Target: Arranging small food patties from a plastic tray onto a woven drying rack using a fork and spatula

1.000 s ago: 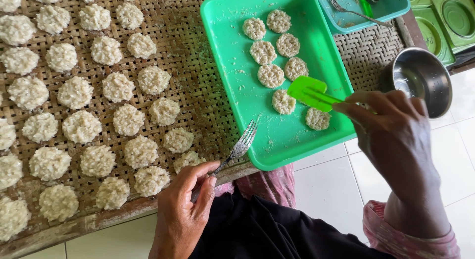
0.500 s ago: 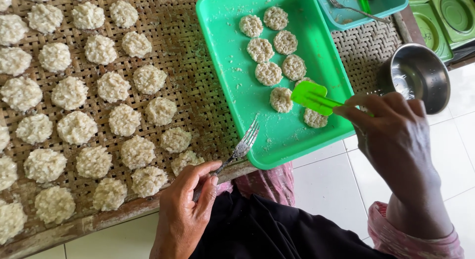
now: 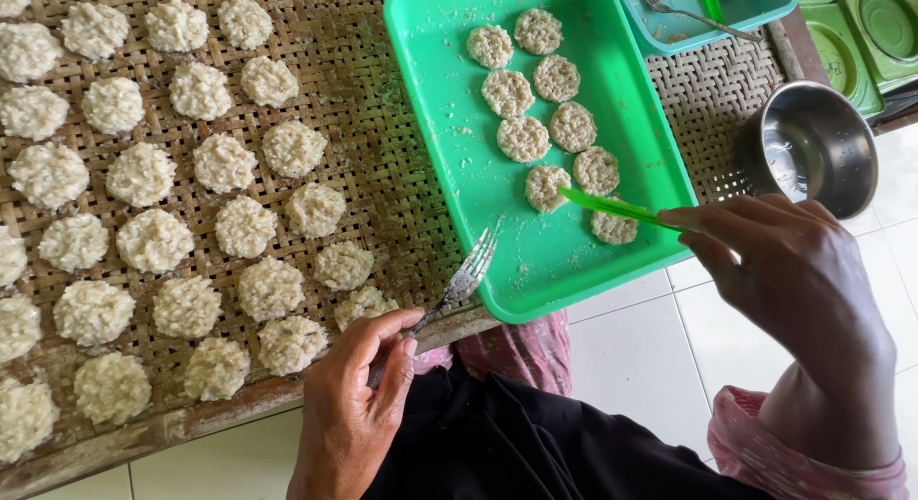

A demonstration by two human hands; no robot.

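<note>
My left hand [image 3: 359, 395] grips a metal fork [image 3: 464, 282] at the near edge of a woven bamboo tray [image 3: 382, 184], its tines pointing up toward the bright green plastic tray [image 3: 459, 165]. My right hand [image 3: 794, 271] holds a thin green spatula [image 3: 612, 206], turned edge-on, with its blade over the round rice cakes [image 3: 555, 127] lying on the green tray; the blade sits between the two nearest cakes. Many pale rice cakes [image 3: 220, 165] lie in rows across the bamboo tray.
A steel bowl [image 3: 813, 146] stands at the right edge of the bamboo mat. A teal tray [image 3: 669, 32] holding a spoon sits at the top, with dark green lids [image 3: 865, 32] beside it. White floor tiles [image 3: 631, 347] show below, past my dark clothing.
The green spatula has turned from flat to edge-on and moved left over the nearest cakes. My left hand with the fork has stayed near the same spot.
</note>
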